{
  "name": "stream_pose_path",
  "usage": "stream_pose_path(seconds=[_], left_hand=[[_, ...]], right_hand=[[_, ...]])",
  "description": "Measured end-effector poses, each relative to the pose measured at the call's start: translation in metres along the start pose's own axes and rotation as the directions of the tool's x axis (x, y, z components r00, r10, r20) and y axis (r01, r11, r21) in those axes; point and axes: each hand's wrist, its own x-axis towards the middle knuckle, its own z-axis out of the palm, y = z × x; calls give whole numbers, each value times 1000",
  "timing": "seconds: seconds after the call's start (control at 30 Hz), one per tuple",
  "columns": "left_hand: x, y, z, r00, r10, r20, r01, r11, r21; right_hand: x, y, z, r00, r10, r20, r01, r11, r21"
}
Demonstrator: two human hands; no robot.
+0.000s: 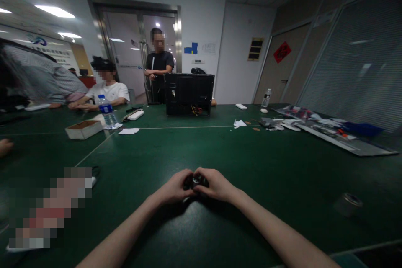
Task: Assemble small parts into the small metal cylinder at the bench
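Both of my hands meet over the green tabletop (201, 146), low in the middle of the head view. My left hand (178, 186) curls its fingers round the left side of a small dark object with a shiny, rounded metallic part (196, 181). From the other side my right hand (216, 183) closes on it with thumb and fingers. The fingers cover most of the object, so its exact kind cannot be made out. To the right, apart from both hands, a blurred metal cylinder (350, 205) with a round rim stands on the table.
Ahead stands a black computer case (190, 94). Left of it are a water bottle (107, 113), an open box (83, 130) and paper (129, 131). A cluttered board (348, 136) lies at right. One person (108, 90) sits across; another (159, 60) stands behind.
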Motion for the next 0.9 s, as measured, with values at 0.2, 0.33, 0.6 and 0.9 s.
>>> stream_pose_path(seconds=[0.2,0.33,0.6,0.9], left_hand=[[-1,2,-1,1000,-3,6,3,1000,-4],[-1,3,-2,1000,-5,11,5,1000,-25],[-2,3,-3,1000,3,17,-2,1000,-15],[-1,3,-2,1000,1,23,0,999,-45]], right_hand=[[-1,0,-1,1000,-30,-6,29,999,-14],[-1,0,-1,999,-35,-7,35,999,-14],[-1,-2,-3,999,-47,-6,47,999,-6],[-1,-2,-2,999,-32,-9,32,999,4]])
